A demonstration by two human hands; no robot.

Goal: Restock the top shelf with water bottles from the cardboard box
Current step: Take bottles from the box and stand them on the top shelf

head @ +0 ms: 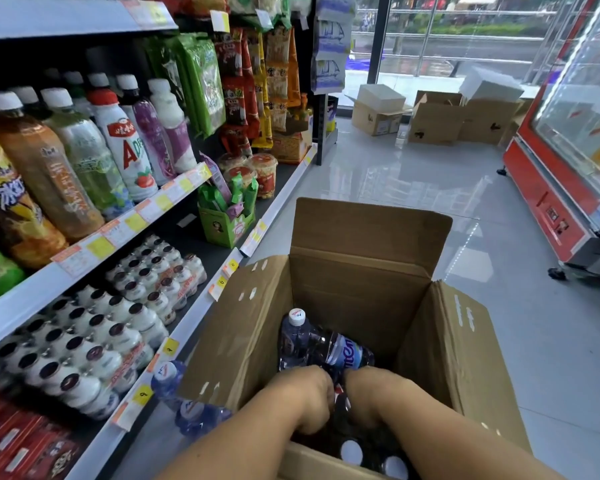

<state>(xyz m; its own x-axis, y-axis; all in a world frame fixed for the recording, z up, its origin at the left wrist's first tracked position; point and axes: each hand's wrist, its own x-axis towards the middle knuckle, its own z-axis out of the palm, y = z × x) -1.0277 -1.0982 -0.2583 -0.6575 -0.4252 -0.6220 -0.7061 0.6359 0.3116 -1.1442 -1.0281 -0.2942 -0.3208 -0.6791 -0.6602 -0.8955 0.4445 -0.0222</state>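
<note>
Head view: both hands, left hand and right hand, reach into the cardboard box, fingers hidden among water bottles, grip untellable

- A grey tiled floor carries an open cardboard box beside the shelving.
- More cardboard boxes sit by the window.
- A red freezer stands on wheels at right.

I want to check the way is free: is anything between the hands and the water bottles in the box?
Nothing visible is. The cardboard box is open, its flaps folded back, and the left hand and right hand already reach among the water bottles. Their fingertips are hidden.
</note>
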